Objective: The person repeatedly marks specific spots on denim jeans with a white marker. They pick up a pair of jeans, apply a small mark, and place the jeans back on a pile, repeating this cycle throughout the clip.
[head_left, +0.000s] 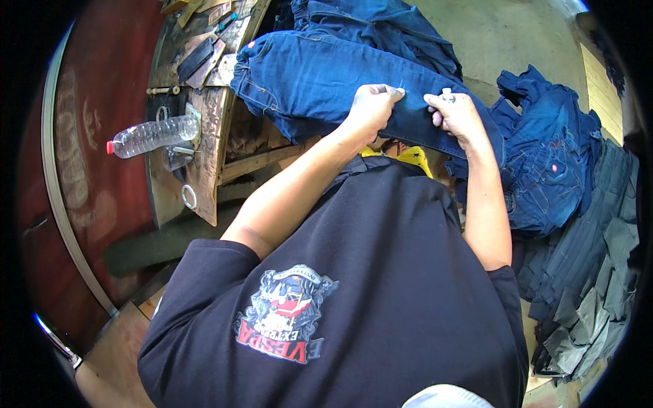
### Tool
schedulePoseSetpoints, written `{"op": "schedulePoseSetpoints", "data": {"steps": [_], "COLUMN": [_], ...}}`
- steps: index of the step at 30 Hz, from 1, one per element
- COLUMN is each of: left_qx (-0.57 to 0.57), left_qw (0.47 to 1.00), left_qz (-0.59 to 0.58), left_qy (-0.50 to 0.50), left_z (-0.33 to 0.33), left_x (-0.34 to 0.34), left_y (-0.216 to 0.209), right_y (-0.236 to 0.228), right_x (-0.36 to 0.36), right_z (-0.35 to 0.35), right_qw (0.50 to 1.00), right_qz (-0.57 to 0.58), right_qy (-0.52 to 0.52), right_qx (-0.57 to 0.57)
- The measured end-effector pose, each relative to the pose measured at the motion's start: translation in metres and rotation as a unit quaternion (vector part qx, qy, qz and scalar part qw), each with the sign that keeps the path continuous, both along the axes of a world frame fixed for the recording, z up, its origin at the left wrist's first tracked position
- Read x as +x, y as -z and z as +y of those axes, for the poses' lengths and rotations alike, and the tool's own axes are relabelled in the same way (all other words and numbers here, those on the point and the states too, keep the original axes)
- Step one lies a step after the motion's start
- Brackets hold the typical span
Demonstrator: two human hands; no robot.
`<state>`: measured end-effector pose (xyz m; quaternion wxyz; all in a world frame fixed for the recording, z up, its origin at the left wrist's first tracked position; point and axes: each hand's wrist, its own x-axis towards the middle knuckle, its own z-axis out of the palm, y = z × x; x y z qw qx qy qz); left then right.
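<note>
A pair of dark blue jeans [306,75] lies spread across the edge of a wooden workbench [207,146] in front of me. My left hand [373,103] rests on the denim near a seam, with its fingers curled and pinching the fabric. Close beside it, my right hand [457,115] also lies on the jeans and holds a small white object [447,94] between its fingers. Both forearms reach up from my black printed T-shirt [367,285].
A near-empty plastic bottle with a red cap [153,136] lies on the bench's left side, with flat tools [197,58] behind it and a metal ring [188,197]. More blue jeans [547,160] are heaped at right, above a stack of grey folded cloth [592,272].
</note>
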<state>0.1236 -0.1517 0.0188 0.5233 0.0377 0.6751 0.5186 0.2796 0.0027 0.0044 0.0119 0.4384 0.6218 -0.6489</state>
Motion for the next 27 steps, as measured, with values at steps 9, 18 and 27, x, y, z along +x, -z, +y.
{"op": "schedulePoseSetpoints", "data": {"steps": [9, 18, 27], "left_qx": [0.056, 0.018, 0.033], "left_qw": [0.992, 0.982, 0.987], "left_qz": [0.106, 0.17, 0.149], "left_qy": [0.042, 0.086, 0.048], "left_z": [-0.011, -0.007, -0.007], "left_x": [0.008, 0.008, 0.007], "left_y": [0.009, 0.012, 0.018], "right_y": [0.007, 0.01, 0.009], "right_x": [0.023, 0.028, 0.028], "right_z": [-0.022, -0.025, -0.026], "right_qw": [0.981, 0.982, 0.977], "right_qz": [0.145, 0.146, 0.18], "right_qy": [0.001, -0.013, 0.004], "right_qx": [0.127, 0.118, 0.112]}}
